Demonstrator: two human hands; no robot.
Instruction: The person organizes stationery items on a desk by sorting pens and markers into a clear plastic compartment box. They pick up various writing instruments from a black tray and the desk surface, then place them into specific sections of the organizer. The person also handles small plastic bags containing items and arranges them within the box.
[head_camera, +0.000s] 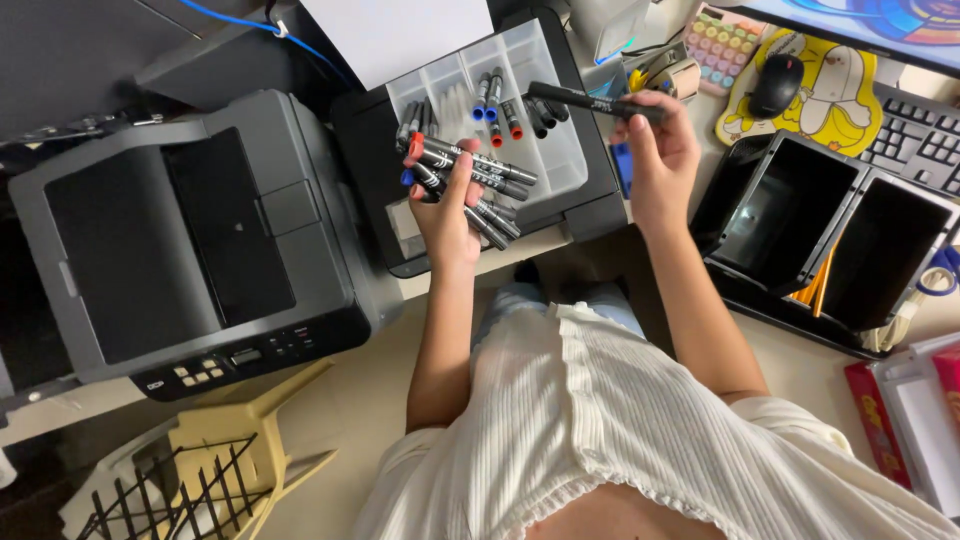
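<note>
My left hand (443, 210) grips a bunch of several markers (470, 180) with grey barrels and red or blue caps, fanned out to the right. My right hand (660, 150) holds a single black marker (585, 101) level above a clear plastic divided tray (560, 165). Inside the tray's compartments lie a few more markers (497, 100) with blue, red and black caps. The tray rests on a black box-like machine (370, 130).
A dark grey printer (190, 240) stands at the left. Black desk bins (820, 230) sit at the right, with a mouse (776, 84) on a yellow pad, a keyboard (915, 135) and a pastel calculator (722, 45) behind. A beige crate (210, 470) lies on the floor.
</note>
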